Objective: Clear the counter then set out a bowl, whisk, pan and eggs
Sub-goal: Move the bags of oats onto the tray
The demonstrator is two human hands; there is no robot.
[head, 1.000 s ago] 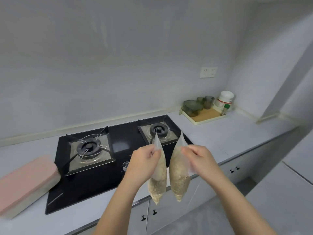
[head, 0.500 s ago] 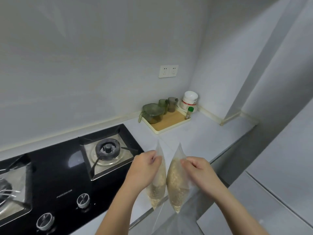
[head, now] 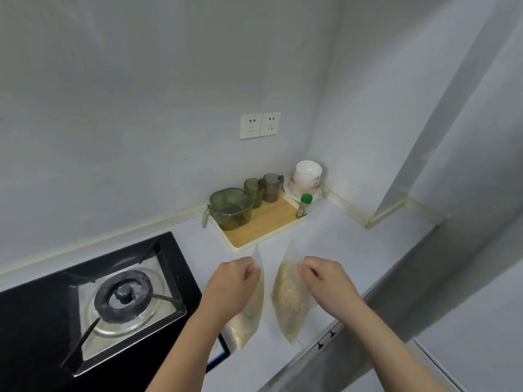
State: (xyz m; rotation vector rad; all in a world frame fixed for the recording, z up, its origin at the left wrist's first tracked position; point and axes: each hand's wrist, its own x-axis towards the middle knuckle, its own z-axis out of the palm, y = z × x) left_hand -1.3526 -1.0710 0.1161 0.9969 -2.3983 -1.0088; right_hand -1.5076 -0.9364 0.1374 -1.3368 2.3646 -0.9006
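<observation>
I hold two clear plastic bags of pale grain above the grey counter (head: 353, 250), just right of the stove. My left hand (head: 232, 287) pinches the top of the left bag (head: 249, 321), which hangs partly behind my wrist. My right hand (head: 325, 284) pinches the top edge of the right bag (head: 288, 301), which hangs free beside it. The two bags are a small gap apart. A stack of white bowls (head: 308, 172) on a plate stands in the far corner. No whisk, pan or eggs are in view.
A black gas stove (head: 42, 335) with a burner (head: 124, 292) fills the left. At the back, a wooden tray (head: 263, 224) carries a green lidded container (head: 230, 207), two green cups (head: 263, 186) and a green-capped bottle (head: 303, 205). Sockets (head: 260, 125) sit on the wall. The counter edge runs at lower right.
The view has swung right and closer to the counter's corner. Both hands have carried the bags from in front of the stove to over the counter beside it, and the bags have parted slightly.
</observation>
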